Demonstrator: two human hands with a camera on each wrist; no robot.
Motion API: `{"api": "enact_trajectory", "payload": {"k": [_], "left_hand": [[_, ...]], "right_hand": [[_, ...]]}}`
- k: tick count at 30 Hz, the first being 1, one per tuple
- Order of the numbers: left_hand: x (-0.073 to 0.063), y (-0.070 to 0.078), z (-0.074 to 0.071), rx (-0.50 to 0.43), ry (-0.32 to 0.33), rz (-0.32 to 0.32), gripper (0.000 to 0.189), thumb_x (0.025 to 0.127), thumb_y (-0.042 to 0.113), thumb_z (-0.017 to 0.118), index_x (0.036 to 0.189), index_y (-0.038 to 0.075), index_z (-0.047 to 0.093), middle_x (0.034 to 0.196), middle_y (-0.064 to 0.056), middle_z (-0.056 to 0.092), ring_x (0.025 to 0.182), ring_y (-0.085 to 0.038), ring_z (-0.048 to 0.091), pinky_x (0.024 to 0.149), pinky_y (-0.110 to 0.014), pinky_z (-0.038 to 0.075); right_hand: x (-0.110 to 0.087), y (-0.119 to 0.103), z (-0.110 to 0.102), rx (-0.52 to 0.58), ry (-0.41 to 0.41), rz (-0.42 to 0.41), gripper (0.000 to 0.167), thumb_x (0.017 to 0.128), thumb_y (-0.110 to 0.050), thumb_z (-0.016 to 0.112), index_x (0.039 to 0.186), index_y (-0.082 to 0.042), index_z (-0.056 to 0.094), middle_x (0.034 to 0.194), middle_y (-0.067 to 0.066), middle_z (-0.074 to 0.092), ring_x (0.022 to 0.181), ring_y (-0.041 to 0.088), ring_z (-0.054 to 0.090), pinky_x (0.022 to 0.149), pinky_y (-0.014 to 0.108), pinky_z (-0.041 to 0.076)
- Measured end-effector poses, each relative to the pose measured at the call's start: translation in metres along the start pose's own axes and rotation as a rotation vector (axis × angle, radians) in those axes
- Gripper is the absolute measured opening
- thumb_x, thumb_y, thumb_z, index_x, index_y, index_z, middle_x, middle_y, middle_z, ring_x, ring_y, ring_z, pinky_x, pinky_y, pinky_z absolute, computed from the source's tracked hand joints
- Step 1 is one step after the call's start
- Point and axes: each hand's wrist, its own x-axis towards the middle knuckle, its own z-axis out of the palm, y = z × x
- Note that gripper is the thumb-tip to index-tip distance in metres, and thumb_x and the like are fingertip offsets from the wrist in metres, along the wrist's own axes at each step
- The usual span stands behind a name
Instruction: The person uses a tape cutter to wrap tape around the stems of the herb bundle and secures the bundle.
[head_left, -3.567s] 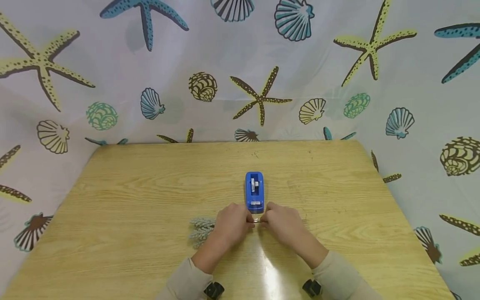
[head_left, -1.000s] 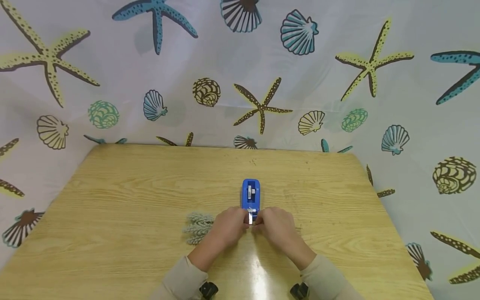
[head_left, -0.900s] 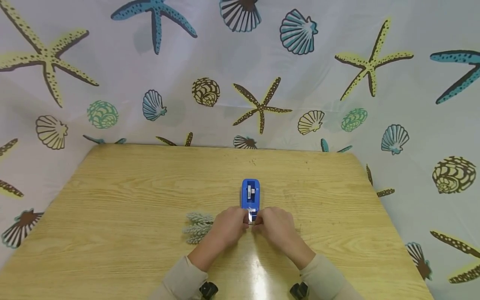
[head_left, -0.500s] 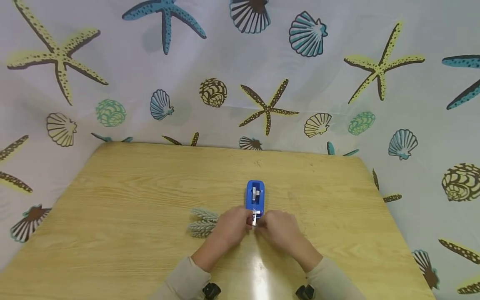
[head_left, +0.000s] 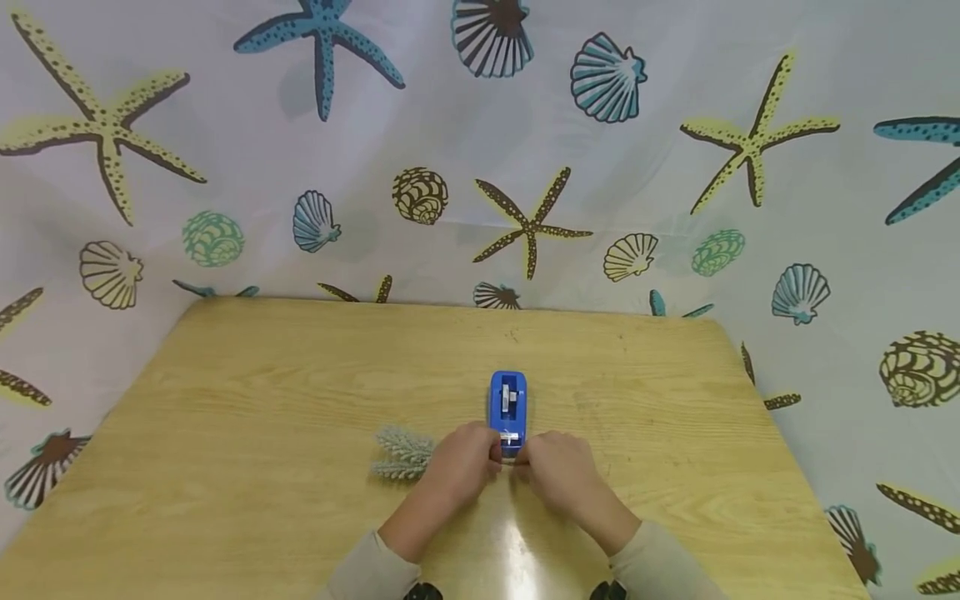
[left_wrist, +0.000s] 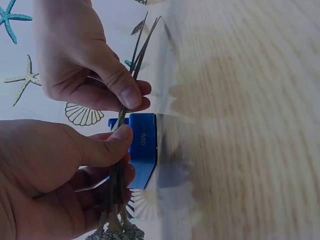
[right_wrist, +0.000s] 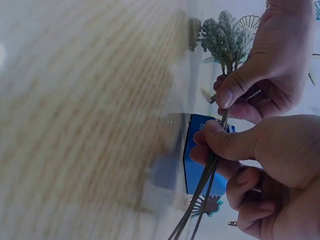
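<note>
My left hand [head_left: 459,465] pinches the thin stems of a small bunch of grey-green artificial sprigs [head_left: 403,454], just below their fluffy heads. Further along the same stems [right_wrist: 204,182], my right hand [head_left: 561,471] holds them between thumb and fingers, and the bare ends stick out past it. The bunch lies crosswise, heads to the left. Right behind the fingertips stands a blue tape dispenser [head_left: 496,408] with a small roll inside. A short clear piece of tape [head_left: 508,456] shows between its front end and the stems. The wrapped part of the stems is mostly hidden by fingers.
The wooden table [head_left: 262,417] spreads out on both sides of the hands and behind the dispenser. A white cloth [head_left: 360,167] printed with starfish and shells hangs along its back and sides.
Both hands have stayed at the dispenser's front, gripping the stems. The sprig heads have turned, with two now showing instead of three. The bright tape strip seen between the hands looks shorter now.
</note>
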Motion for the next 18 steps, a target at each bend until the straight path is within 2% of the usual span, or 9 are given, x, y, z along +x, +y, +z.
{"api": "enact_trajectory", "payload": {"k": [3,7,13,18], "left_hand": [[0.0000,0.0005,-0.0018,-0.042,-0.065,-0.025,0.013,0.090,0.012,0.073,0.078,0.008,0.068,0.076,-0.001,0.062,0.066,-0.012,0.052,0.060,-0.027,0.046],[-0.0050,0.0007,-0.0015,-0.043,-0.113,-0.036,0.016,0.095,0.016,0.068,0.084,0.006,0.072,0.078,-0.002,0.065,0.065,-0.012,0.051,0.059,-0.027,0.045],[-0.0036,0.0001,-0.0035,0.006,-0.074,-0.037,0.014,0.094,0.015,0.070,0.083,0.008,0.074,0.078,-0.001,0.070,0.064,-0.010,0.055,0.059,-0.026,0.049],[0.0003,-0.0028,-0.0057,0.072,-0.041,-0.003,0.013,0.091,0.017,0.073,0.080,0.010,0.074,0.078,0.000,0.071,0.068,-0.011,0.060,0.061,-0.027,0.051]], "right_hand": [[0.0010,-0.0002,0.0001,-0.003,-0.017,0.021,0.010,0.087,-0.032,0.076,0.084,-0.023,0.081,0.066,-0.005,0.068,0.053,0.008,0.046,0.045,0.026,0.037],[-0.0013,-0.0029,0.0006,-0.001,-0.021,0.030,0.011,0.085,-0.032,0.078,0.082,-0.021,0.080,0.064,-0.006,0.067,0.050,0.007,0.043,0.043,0.024,0.036],[0.0001,-0.0049,-0.0003,0.020,0.017,0.044,0.010,0.083,-0.028,0.080,0.080,-0.019,0.080,0.069,-0.006,0.070,0.053,0.006,0.044,0.045,0.024,0.037],[0.0031,-0.0093,-0.0012,-0.006,0.049,0.083,0.012,0.080,-0.028,0.083,0.076,-0.018,0.079,0.067,-0.006,0.068,0.053,0.008,0.042,0.044,0.026,0.035]]}}
